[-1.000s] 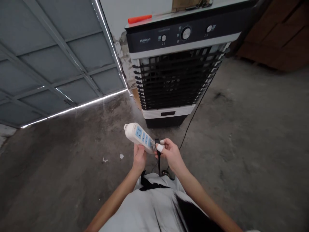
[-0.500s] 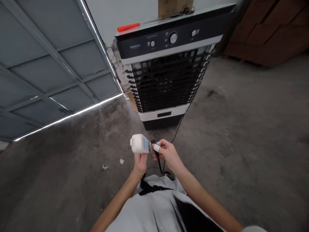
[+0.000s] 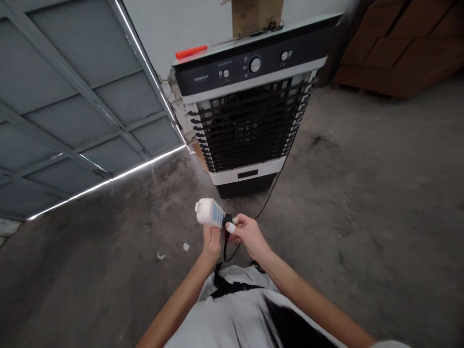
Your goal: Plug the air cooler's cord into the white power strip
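My left hand (image 3: pixel 211 242) is closed around the lower end of a white socket block (image 3: pixel 205 211) with a blue printed label. My right hand (image 3: pixel 249 235) pinches a black power plug (image 3: pixel 228 220), pressed against the label side of the block. White wraps cover the tips of its thumb and a finger. From the plug a black cord (image 3: pixel 225 250) hangs in a loop below my hands. How deep the prongs sit in the block is hidden.
An air cooler (image 3: pixel 244 125) with knobs and a black grille stands ahead. An orange stick (image 3: pixel 191 52) and a cardboard box (image 3: pixel 256 17) are at its top. A grey metal door (image 3: pixel 83 96) is left; stacked boxes (image 3: pixel 387 53) are right. Paper scraps (image 3: pixel 186 246) lie on the floor.
My right hand has moved the plug left against the socket block; the prongs seen between them before no longer show. The cord now bends into a loop. The view has shifted slightly.
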`<state>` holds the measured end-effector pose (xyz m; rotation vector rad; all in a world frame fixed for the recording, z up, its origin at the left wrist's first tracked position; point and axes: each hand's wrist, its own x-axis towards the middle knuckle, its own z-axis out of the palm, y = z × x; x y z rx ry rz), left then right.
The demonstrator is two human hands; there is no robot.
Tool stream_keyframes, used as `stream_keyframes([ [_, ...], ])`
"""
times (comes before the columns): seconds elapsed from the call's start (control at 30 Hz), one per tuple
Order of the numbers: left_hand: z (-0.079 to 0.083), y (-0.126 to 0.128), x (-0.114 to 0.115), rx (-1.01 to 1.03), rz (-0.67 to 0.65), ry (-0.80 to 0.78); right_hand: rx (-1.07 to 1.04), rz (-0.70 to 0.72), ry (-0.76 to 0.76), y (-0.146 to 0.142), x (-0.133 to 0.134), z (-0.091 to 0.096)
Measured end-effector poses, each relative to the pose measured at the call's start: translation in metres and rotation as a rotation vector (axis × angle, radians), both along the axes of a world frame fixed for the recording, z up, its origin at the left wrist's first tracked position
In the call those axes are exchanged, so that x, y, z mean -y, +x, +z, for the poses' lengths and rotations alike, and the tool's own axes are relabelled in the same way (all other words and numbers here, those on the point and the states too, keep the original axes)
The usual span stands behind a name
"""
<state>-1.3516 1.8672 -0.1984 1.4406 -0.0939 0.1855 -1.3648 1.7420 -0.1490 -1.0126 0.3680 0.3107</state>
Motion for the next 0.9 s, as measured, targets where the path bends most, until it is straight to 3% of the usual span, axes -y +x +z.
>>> stream_keyframes([
  [0.13,0.001,0.005,0.002,0.035,-0.100,-0.114,0.105,0.057,-0.075,0.006,0.007,-0.010],
  [0.23,0.005,0.000,0.009,-0.062,-0.107,-0.236,0.245,0.013,-0.340,0.009,0.017,-0.028],
  [0.3,0.007,-0.005,0.014,-0.140,-0.134,-0.300,0.307,-0.041,-0.419,0.011,0.022,-0.043],
  [0.37,0.011,-0.006,0.015,-0.177,-0.172,-0.219,0.377,0.106,-0.260,0.013,0.025,-0.058],
  [0.43,0.018,-0.006,0.011,-0.174,-0.165,-0.017,0.425,0.254,-0.126,0.016,0.026,-0.072],
  [0.5,0.028,-0.006,0.005,-0.195,-0.172,0.146,0.423,0.277,-0.133,0.017,0.026,-0.082],
  [0.63,0.039,-0.013,-0.002,-0.368,-0.180,0.171,0.429,0.290,-0.221,0.018,0.023,-0.096],
  [0.8,0.017,-0.019,-0.004,-0.375,-0.107,0.044,0.465,0.300,-0.127,0.017,0.014,-0.106],
  [0.9,0.000,-0.016,-0.009,-0.361,-0.042,0.080,0.448,0.323,-0.121,0.018,0.008,-0.112],
])
